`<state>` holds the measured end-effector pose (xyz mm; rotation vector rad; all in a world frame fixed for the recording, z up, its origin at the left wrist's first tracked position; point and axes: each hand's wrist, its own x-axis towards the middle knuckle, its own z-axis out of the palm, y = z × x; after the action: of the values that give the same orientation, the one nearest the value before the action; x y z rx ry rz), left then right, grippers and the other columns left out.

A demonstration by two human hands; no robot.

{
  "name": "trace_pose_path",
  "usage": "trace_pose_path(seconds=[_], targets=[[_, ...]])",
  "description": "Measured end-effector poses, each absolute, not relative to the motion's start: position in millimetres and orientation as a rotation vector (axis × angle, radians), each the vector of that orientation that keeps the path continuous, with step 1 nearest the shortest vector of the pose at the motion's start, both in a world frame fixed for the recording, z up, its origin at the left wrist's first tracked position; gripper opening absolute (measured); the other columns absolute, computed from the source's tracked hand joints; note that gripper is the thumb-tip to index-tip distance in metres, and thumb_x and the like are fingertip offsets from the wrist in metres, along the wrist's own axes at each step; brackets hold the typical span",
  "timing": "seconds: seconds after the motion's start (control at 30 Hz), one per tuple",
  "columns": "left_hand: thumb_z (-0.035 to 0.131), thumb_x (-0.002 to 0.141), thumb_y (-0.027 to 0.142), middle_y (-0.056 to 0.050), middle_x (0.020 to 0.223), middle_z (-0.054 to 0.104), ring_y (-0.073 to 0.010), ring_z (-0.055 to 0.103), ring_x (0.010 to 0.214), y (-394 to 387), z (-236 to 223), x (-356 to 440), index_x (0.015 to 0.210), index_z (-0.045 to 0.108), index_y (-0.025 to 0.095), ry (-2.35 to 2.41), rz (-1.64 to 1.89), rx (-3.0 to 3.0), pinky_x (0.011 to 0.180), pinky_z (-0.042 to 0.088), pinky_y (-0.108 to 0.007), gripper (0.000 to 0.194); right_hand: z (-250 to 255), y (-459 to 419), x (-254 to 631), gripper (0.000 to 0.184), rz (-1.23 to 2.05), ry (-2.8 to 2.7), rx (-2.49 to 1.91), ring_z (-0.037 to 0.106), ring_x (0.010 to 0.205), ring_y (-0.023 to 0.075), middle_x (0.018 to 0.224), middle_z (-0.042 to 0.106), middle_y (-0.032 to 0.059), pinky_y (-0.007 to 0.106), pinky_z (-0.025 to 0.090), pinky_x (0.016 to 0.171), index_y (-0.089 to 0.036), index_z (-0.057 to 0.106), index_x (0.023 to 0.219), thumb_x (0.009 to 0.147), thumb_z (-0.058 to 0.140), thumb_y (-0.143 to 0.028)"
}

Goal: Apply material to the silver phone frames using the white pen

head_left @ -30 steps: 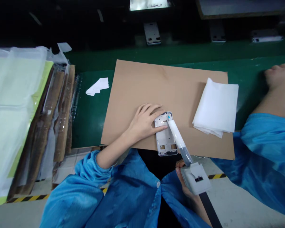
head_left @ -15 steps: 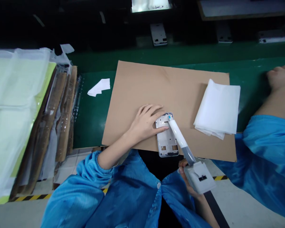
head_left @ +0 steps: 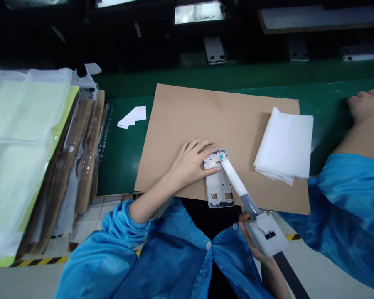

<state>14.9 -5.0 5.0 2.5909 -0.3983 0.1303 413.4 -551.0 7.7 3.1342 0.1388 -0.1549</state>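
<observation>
A silver phone frame [head_left: 218, 187] lies on a brown cardboard sheet [head_left: 205, 120] in front of me. My left hand [head_left: 191, 160] rests flat on the sheet with fingertips pressing the frame's upper left part. My right hand [head_left: 252, 241] grips a grey glue dispenser [head_left: 266, 234] whose white syringe barrel [head_left: 235, 180] slants up and left. Its blue tip touches the frame's top right corner.
A stack of white sheets [head_left: 285, 143] lies on the cardboard's right side. A co-worker's hand [head_left: 366, 106] and blue sleeve [head_left: 352, 203] are at the right. Bagged stacks of cardboard and film [head_left: 34, 158] fill the left. A white paper scrap [head_left: 132, 117] lies on the green belt.
The view has shifted slightly. My hands, the frame and the dispenser tip keep almost the same places relative to one another.
</observation>
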Motion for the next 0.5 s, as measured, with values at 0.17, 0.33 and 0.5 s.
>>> trace_pose_path(seconds=[0.17,0.33,0.5], targets=[[0.073,0.108,0.070,-0.010,0.167,0.063,-0.0356,0.055,0.155,-5.4,4.4,15.4,0.153,0.071,0.027,-0.383,0.129,2.590,0.134,0.041,-0.058,0.062,1.2,-559.5,422.9,0.061,-0.118,0.068,3.025,0.046,0.149,0.0416,0.131,0.061,0.0313,0.068,0.034,0.121,-0.026,0.074,0.141,0.114,0.022,-0.041],[0.072,0.108,0.070,-0.009,0.168,0.062,-0.0352,0.054,0.155,-5.6,4.9,15.2,0.154,0.070,0.028,-0.379,0.112,2.586,0.133,0.042,-0.058,0.062,-0.8,-560.2,423.7,0.058,-0.131,0.049,3.003,0.044,0.152,0.0359,0.144,0.059,0.0320,0.063,0.034,0.123,-0.020,0.073,0.147,0.117,0.026,-0.035],[0.071,0.108,0.072,-0.009,0.168,0.062,-0.0357,0.053,0.156,-6.0,4.6,14.3,0.154,0.070,0.029,-0.356,0.092,2.593,0.135,0.040,-0.059,0.064,0.6,-557.3,418.3,0.059,-0.096,0.082,2.981,0.051,0.147,0.0427,0.133,0.059,0.0346,0.070,0.036,0.122,-0.023,0.074,0.136,0.114,0.021,-0.036]])
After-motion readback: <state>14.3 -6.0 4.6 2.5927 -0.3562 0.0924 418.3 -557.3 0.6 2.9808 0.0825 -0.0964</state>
